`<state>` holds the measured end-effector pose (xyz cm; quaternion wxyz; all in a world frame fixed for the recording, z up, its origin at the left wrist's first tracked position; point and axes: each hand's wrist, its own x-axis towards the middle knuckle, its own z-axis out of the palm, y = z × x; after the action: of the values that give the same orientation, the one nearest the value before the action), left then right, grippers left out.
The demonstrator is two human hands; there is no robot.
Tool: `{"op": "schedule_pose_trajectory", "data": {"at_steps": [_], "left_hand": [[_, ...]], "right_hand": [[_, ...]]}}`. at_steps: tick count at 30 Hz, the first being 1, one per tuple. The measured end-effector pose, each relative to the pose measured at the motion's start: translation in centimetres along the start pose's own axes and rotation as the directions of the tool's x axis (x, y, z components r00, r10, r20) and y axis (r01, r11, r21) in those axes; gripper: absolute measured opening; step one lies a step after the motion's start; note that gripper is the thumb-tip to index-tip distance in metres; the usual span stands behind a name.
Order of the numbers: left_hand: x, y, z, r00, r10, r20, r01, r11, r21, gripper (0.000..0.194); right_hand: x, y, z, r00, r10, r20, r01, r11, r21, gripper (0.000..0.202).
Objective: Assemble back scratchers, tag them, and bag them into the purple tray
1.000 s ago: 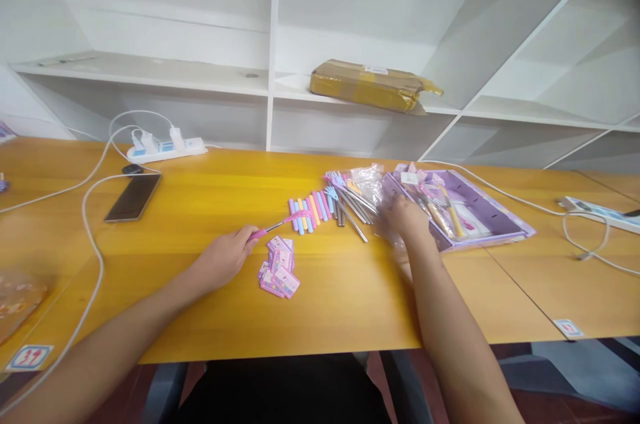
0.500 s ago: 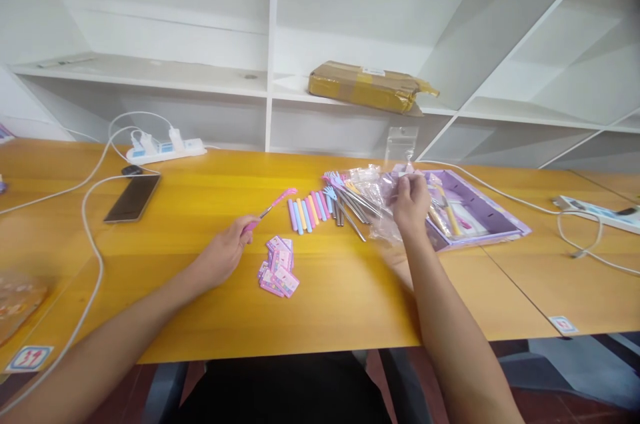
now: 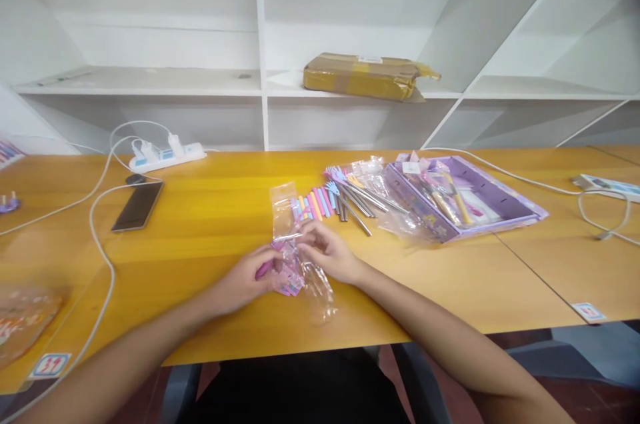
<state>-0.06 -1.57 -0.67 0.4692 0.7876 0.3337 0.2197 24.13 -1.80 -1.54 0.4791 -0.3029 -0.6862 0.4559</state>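
Observation:
My left hand (image 3: 253, 277) is closed around the pink handle of a back scratcher (image 3: 263, 269); its far end is blurred behind the clear film. Across from it, my right hand (image 3: 333, 252) pinches a clear plastic bag (image 3: 283, 201), whose loose end trails down to the table. Both hands meet above a small pile of pink and purple cards (image 3: 291, 284), partly covered by the fingers and bag. Just behind lies a row of pastel pink, blue and yellow handles (image 3: 317, 203). Beside the row, metal rods with hand-shaped heads (image 3: 357, 199) lie in a heap.
Crumpled clear bags (image 3: 371, 171) lie against a purple tray box (image 3: 503, 227) holding packaged items. A phone (image 3: 139, 206) and a white power strip (image 3: 167, 156) with cables are at the left. A taped carton (image 3: 363, 76) rests on the shelf behind.
My right hand has brought the clear bag from beside the purple box to the middle. My left hand has moved right with the back scratcher, and the two now meet over the cards.

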Motion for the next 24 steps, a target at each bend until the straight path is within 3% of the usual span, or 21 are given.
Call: {"op": "schedule_pose_trajectory", "data": {"at_steps": [3, 6, 11, 13, 17, 21, 24], "left_hand": [[-0.1, 0.1, 0.8, 0.999, 0.038, -0.024, -0.038, 0.999, -0.037, 0.033], [-0.2, 0.0, 0.9, 0.996, 0.019, -0.092, -0.023, 0.999, -0.042, 0.029], [-0.4, 0.5, 0.5, 0.991, 0.016, -0.134, -0.014, 1.000, 0.016, 0.028], [-0.4, 0.7, 0.5, 0.992, 0.050, -0.113, -0.050, 0.999, 0.005, 0.029], [-0.5, 1.1, 0.7, 0.998, 0.048, -0.030, -0.048, 0.999, 0.010, 0.030], [-0.4, 1.2, 0.9, 0.999, 0.050, -0.004, -0.050, 0.999, -0.015, 0.029], [-0.2, 1.2, 0.8, 0.999, 0.049, 0.004, -0.049, 0.998, -0.039, 0.032]], "right_hand": [[-0.2, -0.3, 0.2, 0.994, -0.058, 0.097, 0.069, 0.991, -0.111, 0.020], [-0.2, -0.4, 0.0, 0.992, -0.055, 0.117, 0.062, 0.997, -0.054, 0.030], [0.1, 0.2, 0.3, 0.989, 0.132, 0.071, -0.138, 0.985, 0.100, 0.038], [0.3, 0.6, 0.6, 0.977, 0.210, 0.047, -0.215, 0.947, 0.237, 0.037], [0.6, 1.3, 1.1, 0.965, 0.249, 0.082, -0.260, 0.871, 0.416, 0.036], [0.4, 1.5, 1.3, 0.947, 0.294, 0.130, -0.321, 0.831, 0.455, 0.034], [0.4, 1.4, 1.5, 0.960, 0.259, 0.104, -0.279, 0.867, 0.412, 0.034]]}}
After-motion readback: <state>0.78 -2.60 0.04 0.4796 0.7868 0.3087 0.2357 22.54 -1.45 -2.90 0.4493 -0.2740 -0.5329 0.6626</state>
